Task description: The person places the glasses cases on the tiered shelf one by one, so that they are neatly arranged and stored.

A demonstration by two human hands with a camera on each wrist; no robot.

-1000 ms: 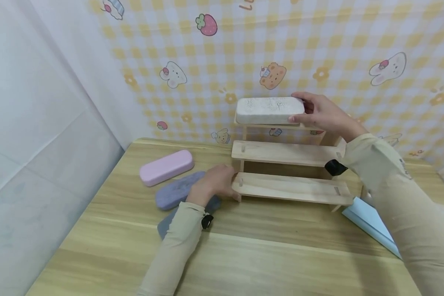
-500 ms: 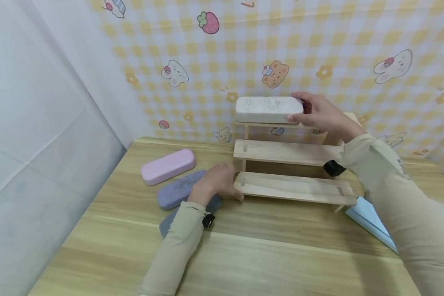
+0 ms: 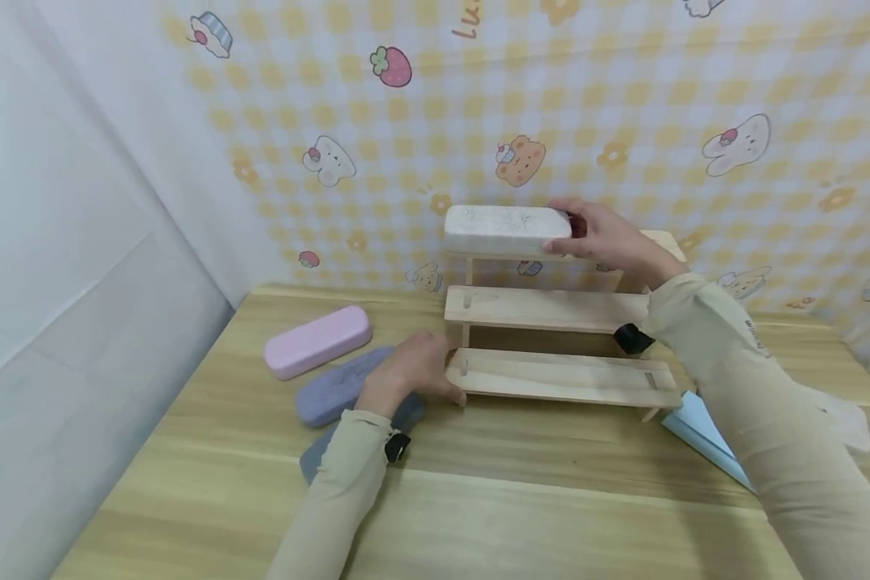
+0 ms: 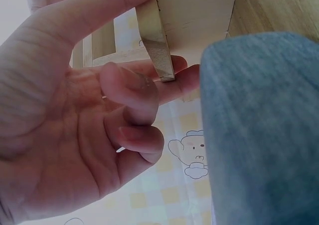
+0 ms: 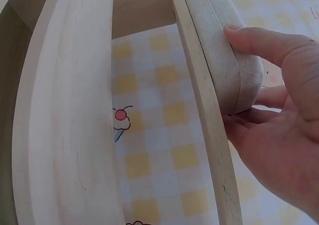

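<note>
A white glasses case [image 3: 500,231] with a crackled top lies lengthwise on the left part of the top tier of a three-tier wooden display rack [image 3: 544,308]. My right hand [image 3: 611,239] holds its right end, thumb on the near side and fingers behind; the right wrist view shows the thumb pressing close to the case's seam [image 5: 229,50]. At the left end of the lowest tier, my left hand [image 3: 415,369] grips the board's edge. In the left wrist view the wooden edge [image 4: 157,45] passes between its thumb and fingers, with other fingers curled.
Left of the rack lie a pink case [image 3: 319,341], a purple-blue case [image 3: 333,392] and a grey-blue case [image 3: 315,457], partly hidden by the left arm. A light-blue folded item [image 3: 706,435] lies at right beneath the right sleeve. A checked cloth [image 3: 406,145] hangs behind.
The head view has shifted slightly, so everything sits a little lower and further left. Both hands keep their holds, and the white case stays on the top tier.
</note>
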